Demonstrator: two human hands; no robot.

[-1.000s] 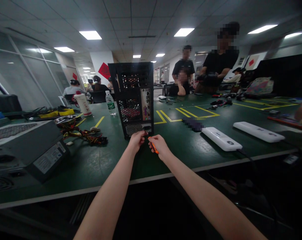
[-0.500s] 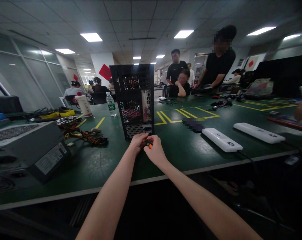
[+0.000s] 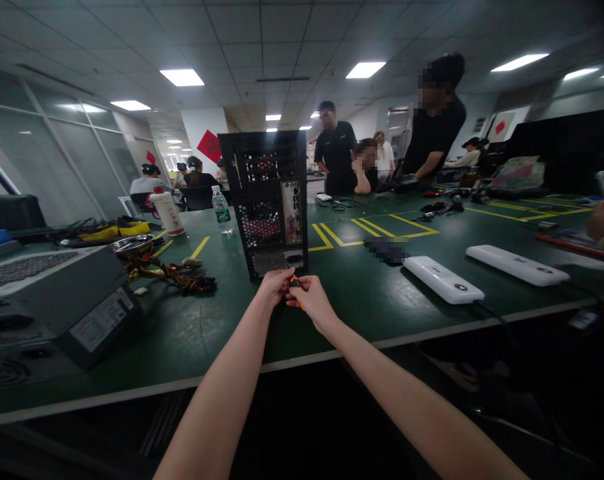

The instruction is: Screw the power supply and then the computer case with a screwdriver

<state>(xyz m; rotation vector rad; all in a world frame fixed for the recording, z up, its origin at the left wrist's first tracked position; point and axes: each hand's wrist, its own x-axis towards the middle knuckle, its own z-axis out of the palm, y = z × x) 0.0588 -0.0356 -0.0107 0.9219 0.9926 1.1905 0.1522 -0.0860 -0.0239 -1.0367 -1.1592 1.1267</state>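
A black computer tower stands upright on the green table, its rear panel with vents and ports facing me. At its lower edge, my right hand is closed around the orange and black handle of a screwdriver. My left hand is closed at the front end of the same tool, close against the bottom of the rear panel. The screwdriver's tip is hidden behind the fingers, so I cannot see what it touches.
Grey power supply units lie at the left with bundled cables beside them. A water bottle and a white flask stand behind. White power banks lie at the right. Other people are across the table.
My right fingers have shifted on the screwdriver handle, which shows at a different angle. The left hand stays almost in place. A person behind the table has moved left.
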